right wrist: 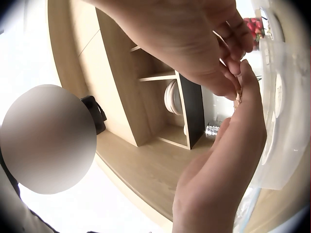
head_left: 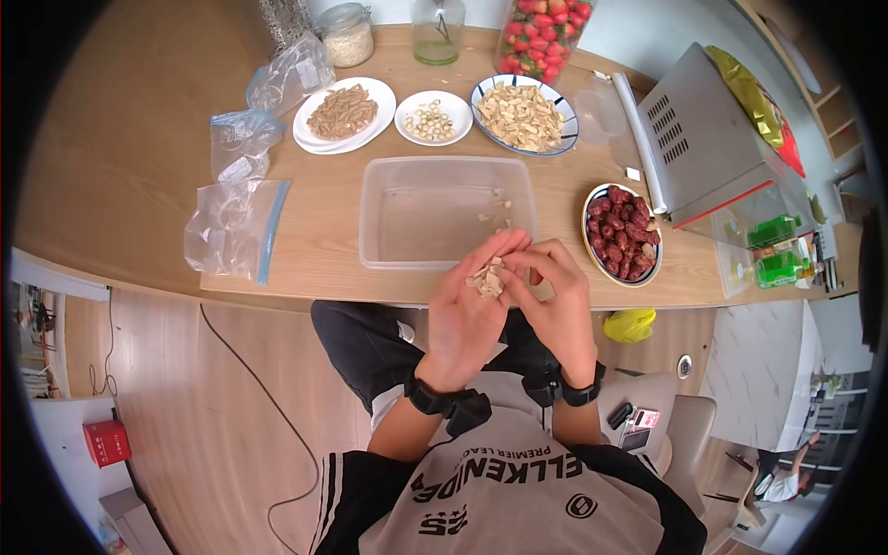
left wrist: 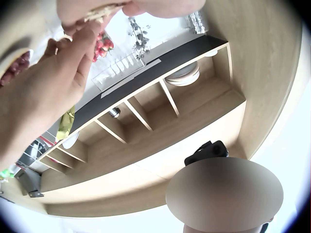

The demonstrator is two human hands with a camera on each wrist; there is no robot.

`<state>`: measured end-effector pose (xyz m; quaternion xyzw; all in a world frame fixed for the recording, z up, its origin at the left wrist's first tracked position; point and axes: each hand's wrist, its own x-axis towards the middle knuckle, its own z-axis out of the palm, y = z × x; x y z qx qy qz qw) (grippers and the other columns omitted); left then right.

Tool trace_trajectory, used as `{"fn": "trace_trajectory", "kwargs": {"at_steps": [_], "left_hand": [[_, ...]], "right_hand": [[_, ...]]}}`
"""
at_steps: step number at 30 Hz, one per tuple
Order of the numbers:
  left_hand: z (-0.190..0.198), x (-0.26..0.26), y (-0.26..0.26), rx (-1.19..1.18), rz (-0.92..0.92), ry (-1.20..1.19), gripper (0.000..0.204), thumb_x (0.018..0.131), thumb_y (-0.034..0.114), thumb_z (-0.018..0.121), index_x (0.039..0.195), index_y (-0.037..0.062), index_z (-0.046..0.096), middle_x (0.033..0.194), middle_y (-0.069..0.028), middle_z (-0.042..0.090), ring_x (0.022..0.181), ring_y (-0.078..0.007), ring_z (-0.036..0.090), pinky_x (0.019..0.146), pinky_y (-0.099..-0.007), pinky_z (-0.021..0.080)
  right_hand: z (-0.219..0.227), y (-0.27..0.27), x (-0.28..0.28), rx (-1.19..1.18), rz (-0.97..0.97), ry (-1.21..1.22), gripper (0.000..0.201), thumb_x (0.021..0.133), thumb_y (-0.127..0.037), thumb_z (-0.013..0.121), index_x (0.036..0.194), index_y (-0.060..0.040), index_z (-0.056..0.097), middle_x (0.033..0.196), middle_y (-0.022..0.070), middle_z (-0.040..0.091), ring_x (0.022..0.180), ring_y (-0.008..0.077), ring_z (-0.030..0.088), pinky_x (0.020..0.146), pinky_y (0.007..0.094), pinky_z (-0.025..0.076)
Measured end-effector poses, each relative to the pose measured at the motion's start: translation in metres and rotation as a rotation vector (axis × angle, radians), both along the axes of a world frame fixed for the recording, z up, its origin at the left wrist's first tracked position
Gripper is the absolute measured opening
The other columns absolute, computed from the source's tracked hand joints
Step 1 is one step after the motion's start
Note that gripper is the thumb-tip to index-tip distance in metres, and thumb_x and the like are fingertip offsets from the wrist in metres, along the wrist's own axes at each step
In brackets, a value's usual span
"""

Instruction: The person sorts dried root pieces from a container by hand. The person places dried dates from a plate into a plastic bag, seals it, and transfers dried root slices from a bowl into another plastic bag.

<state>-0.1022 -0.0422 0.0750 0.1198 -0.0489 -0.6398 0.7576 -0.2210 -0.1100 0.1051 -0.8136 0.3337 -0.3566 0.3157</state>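
Observation:
My left hand (head_left: pixel 465 310) is held palm up in front of the clear plastic container (head_left: pixel 370 217), its fingers extended toward it. A small heap of pale dried slices (head_left: pixel 485 280) lies in that palm. From the right, my right hand (head_left: pixel 561 301) reaches over the palm, thumb and forefinger pinching at the slices. The left wrist view shows the right fingertips (left wrist: pixel 92 31) right at the slices (left wrist: pixel 103 13). Edge-on between the hands, a bit of slice (right wrist: pixel 238 100) shows in the right wrist view. A few pale pieces (head_left: pixel 499 205) lie inside the container, toward its right side.
Behind the container stand a plate of brown sticks (head_left: pixel 343 112), a plate of small pale seeds (head_left: pixel 432 118) and a blue-rimmed plate of pale slices (head_left: pixel 521 112). A bowl of dried red dates (head_left: pixel 622 235) is at right. Plastic zip bags (head_left: pixel 236 227) lie at left.

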Motion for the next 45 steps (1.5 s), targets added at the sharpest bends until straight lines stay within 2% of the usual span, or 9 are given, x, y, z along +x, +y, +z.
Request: {"fn": "trace_trajectory", "kwargs": {"at_steps": [5,15,17,20,24,26,41,45], "left_hand": [[0.004,-0.001,0.000,0.002,0.012,-0.060,0.056,0.111,0.027,0.033,0.153,-0.0098,0.037,0.161,-0.0220,0.040,0.151,-0.0309,0.036,0.123,-0.0427,0.031],[-0.002,-0.001,0.000,-0.018,0.024,-0.039,0.055,0.111,0.027,0.033,0.153,-0.0089,0.039,0.160,-0.0215,0.041,0.149,-0.0309,0.038,0.123,-0.0437,0.031],[-0.003,-0.002,0.000,0.009,0.026,-0.080,0.054,0.110,0.031,0.037,0.149,-0.0051,0.047,0.154,-0.0173,0.049,0.143,-0.0281,0.045,0.119,-0.0416,0.036],[-0.006,-0.001,-0.001,0.003,0.014,-0.080,0.054,0.110,0.031,0.038,0.149,-0.0051,0.047,0.154,-0.0167,0.050,0.142,-0.0270,0.046,0.119,-0.0411,0.037],[-0.002,-0.004,-0.001,0.031,0.017,-0.090,0.053,0.110,0.030,0.038,0.149,-0.0055,0.047,0.154,-0.0164,0.050,0.142,-0.0266,0.046,0.119,-0.0400,0.036],[-0.001,-0.005,-0.001,0.073,0.002,-0.115,0.054,0.110,0.027,0.033,0.150,-0.0090,0.043,0.156,-0.0196,0.046,0.145,-0.0280,0.043,0.122,-0.0422,0.033],[0.004,-0.004,0.000,0.034,0.007,-0.116,0.054,0.110,0.027,0.033,0.149,-0.0087,0.044,0.156,-0.0192,0.047,0.147,-0.0285,0.041,0.123,-0.0420,0.031],[0.003,-0.002,0.000,0.030,0.021,-0.143,0.053,0.109,0.029,0.037,0.148,-0.0063,0.048,0.154,-0.0167,0.049,0.143,-0.0273,0.044,0.120,-0.0409,0.034]], "right_hand": [[-0.003,0.000,0.006,0.020,-0.020,-0.065,0.022,0.083,0.001,0.078,0.104,-0.0015,0.075,0.089,0.0088,0.060,0.073,0.0198,0.059,0.067,0.0319,0.050],[-0.006,0.004,0.013,0.050,-0.035,-0.086,0.020,0.084,0.002,0.078,0.103,-0.0007,0.074,0.087,0.0088,0.059,0.072,0.0194,0.059,0.066,0.0315,0.050],[-0.007,0.004,0.013,0.052,-0.031,-0.079,0.020,0.084,0.002,0.078,0.103,-0.0004,0.074,0.087,0.0089,0.059,0.072,0.0193,0.059,0.066,0.0317,0.050],[-0.006,0.005,0.013,0.068,-0.030,-0.061,0.019,0.084,0.002,0.078,0.103,0.0001,0.074,0.087,0.0094,0.060,0.072,0.0200,0.060,0.066,0.0320,0.050],[-0.002,0.006,0.011,0.076,-0.031,-0.021,0.019,0.085,0.001,0.077,0.103,0.0004,0.073,0.088,0.0100,0.061,0.072,0.0208,0.061,0.067,0.0324,0.051],[-0.001,0.007,0.011,0.092,-0.031,0.009,0.019,0.085,0.002,0.077,0.103,0.0004,0.073,0.089,0.0106,0.062,0.072,0.0213,0.063,0.067,0.0326,0.053],[0.001,0.010,0.012,0.048,-0.025,-0.020,0.019,0.084,0.003,0.077,0.102,-0.0008,0.072,0.088,0.0105,0.062,0.072,0.0221,0.063,0.066,0.0338,0.052],[-0.001,0.011,0.014,0.036,-0.022,-0.030,0.020,0.083,0.005,0.077,0.101,-0.0005,0.072,0.092,0.0114,0.063,0.074,0.0238,0.065,0.067,0.0351,0.053]]}}
